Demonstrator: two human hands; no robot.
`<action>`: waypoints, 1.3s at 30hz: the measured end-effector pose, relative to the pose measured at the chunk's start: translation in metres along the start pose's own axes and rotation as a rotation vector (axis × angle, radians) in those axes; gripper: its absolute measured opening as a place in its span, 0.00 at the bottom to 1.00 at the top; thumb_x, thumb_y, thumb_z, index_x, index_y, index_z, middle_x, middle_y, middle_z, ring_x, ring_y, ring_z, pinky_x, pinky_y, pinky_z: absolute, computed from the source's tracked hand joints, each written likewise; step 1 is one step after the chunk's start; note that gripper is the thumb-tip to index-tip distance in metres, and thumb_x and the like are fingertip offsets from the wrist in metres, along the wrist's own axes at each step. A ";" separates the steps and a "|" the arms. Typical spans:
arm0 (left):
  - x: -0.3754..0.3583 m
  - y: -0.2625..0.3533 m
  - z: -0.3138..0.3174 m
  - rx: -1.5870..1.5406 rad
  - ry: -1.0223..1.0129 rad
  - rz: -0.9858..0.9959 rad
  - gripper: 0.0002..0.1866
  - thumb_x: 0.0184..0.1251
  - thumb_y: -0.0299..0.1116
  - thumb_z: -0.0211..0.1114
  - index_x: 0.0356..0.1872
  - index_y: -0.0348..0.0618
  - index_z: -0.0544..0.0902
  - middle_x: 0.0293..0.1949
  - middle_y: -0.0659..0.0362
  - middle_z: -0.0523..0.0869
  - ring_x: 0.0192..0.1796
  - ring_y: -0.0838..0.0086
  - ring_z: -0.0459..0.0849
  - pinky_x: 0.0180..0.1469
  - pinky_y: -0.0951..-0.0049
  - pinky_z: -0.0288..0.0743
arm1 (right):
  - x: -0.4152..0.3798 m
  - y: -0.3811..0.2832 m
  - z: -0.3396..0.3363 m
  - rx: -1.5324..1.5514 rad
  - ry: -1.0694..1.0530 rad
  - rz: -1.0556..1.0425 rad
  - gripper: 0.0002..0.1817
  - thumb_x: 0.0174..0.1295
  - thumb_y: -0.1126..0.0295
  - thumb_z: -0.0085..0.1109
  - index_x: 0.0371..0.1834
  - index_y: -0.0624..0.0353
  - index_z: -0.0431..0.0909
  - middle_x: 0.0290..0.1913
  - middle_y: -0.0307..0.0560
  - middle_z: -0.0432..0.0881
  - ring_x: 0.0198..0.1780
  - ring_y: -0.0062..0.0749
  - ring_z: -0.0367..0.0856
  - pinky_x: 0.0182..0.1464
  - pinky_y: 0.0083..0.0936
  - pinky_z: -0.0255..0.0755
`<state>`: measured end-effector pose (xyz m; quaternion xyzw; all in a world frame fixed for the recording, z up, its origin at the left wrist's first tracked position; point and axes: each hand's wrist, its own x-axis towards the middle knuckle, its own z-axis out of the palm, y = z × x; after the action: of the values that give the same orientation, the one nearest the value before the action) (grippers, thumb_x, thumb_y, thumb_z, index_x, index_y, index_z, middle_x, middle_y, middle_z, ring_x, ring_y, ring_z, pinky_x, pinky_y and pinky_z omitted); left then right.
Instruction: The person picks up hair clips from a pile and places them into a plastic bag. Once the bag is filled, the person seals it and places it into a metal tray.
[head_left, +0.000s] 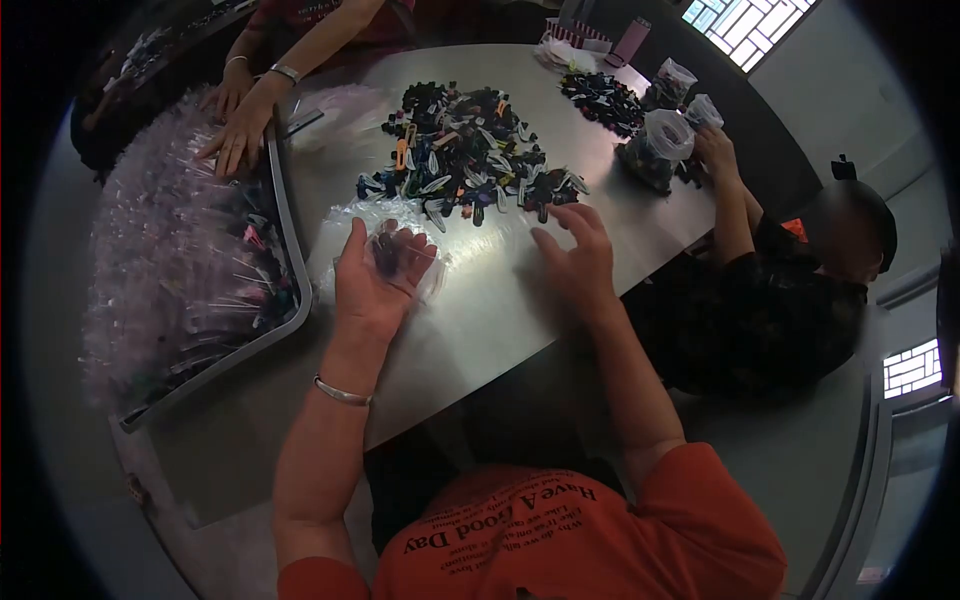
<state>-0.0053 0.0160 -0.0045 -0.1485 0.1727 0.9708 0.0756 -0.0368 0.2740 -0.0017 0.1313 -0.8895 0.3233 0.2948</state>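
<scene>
My left hand (370,285), palm up with curled fingers, holds a small clear plastic bag (428,280) with a few dark pieces inside. Under and behind that hand lie more clear bags (345,215) on the metal table. My right hand (582,258) hovers at the near right edge of a pile of hair clips (465,150), its thumb and fingers apart and slightly blurred. I see nothing between those fingers. The clips are mostly black, with some white, orange and coloured ones mixed in.
A grey-rimmed tray (300,300) heaped with clear-wrapped pieces stands at left, under a co-worker's hands (240,130). Another person's hand (715,150) touches filled bags (655,150) at right. A second dark clip pile (600,100) and a pink item (630,42) lie farther back.
</scene>
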 end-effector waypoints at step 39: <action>-0.005 -0.006 0.005 -0.008 -0.097 0.044 0.32 0.71 0.62 0.35 0.48 0.39 0.70 0.38 0.48 0.79 0.44 0.55 0.80 0.50 0.53 0.74 | -0.005 -0.123 0.034 0.031 0.000 -0.530 0.08 0.45 0.74 0.68 0.27 0.53 0.78 0.28 0.40 0.79 0.27 0.32 0.79 0.27 0.26 0.74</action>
<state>-0.0003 0.0230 -0.0007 -0.0976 0.1680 0.9790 0.0618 0.0038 0.1587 0.0354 0.3644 -0.8190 0.2484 0.3672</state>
